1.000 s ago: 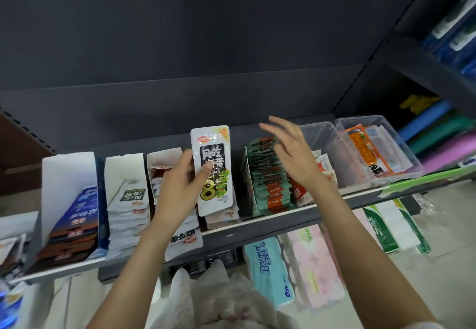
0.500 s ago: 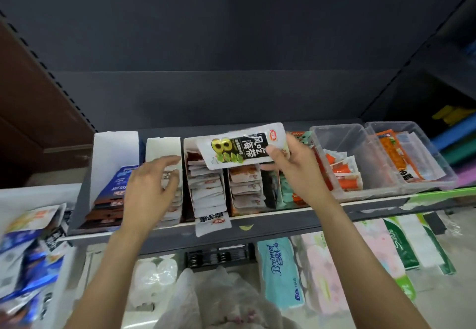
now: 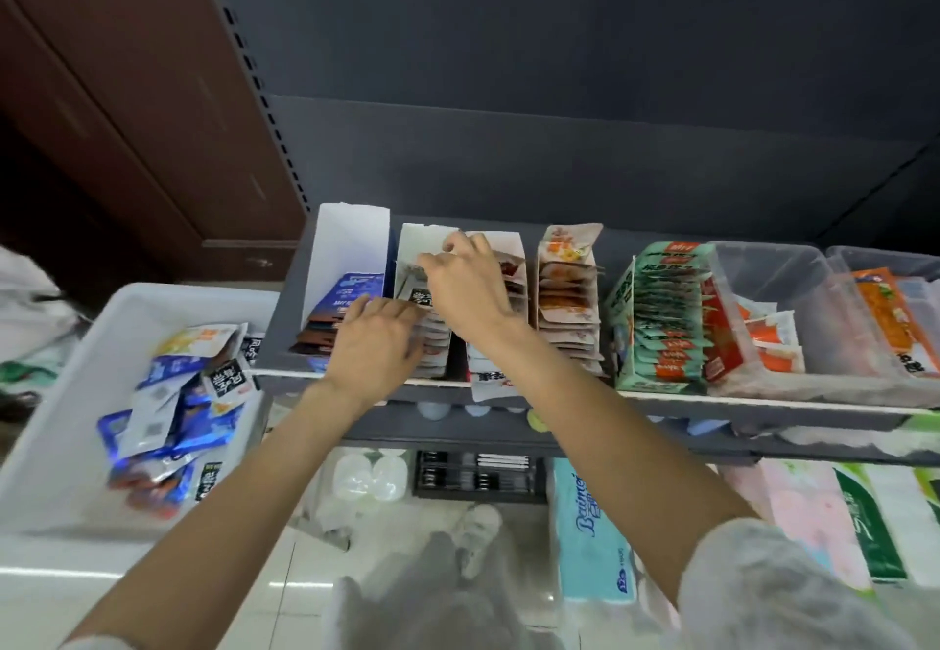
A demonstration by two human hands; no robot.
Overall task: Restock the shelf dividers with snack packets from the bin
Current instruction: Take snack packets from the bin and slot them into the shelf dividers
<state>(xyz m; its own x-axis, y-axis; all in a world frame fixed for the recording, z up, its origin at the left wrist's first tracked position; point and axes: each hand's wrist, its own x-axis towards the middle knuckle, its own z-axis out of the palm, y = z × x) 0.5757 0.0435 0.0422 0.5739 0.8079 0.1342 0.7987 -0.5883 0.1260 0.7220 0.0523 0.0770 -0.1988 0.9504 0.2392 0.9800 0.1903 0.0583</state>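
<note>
A white snack packet with a black label (image 3: 414,285) stands half inside the second white cardboard divider (image 3: 425,238) on the shelf. My right hand (image 3: 473,293) pinches its top edge from above. My left hand (image 3: 376,344) lies with straight fingers on the front of the packet row in that divider. To the left, the white bin (image 3: 51,420) holds several loose blue and white packets (image 3: 178,395). Blue and brown packets fill the tall first divider (image 3: 351,242). The third divider (image 3: 511,245) is partly hidden by my right hand, and the fourth divider (image 3: 567,293) is full.
A green packet box (image 3: 661,323) and two clear plastic tubs (image 3: 814,313) stand on the right of the shelf. The grey shelf edge (image 3: 712,407) runs across. Tissue packs (image 3: 595,537) sit below. A brown cabinet (image 3: 127,115) is at the left.
My right hand has carried the packet left and turned it down into the second divider. My left hand has moved onto that divider's packets. The view has swung left, and the bin shows.
</note>
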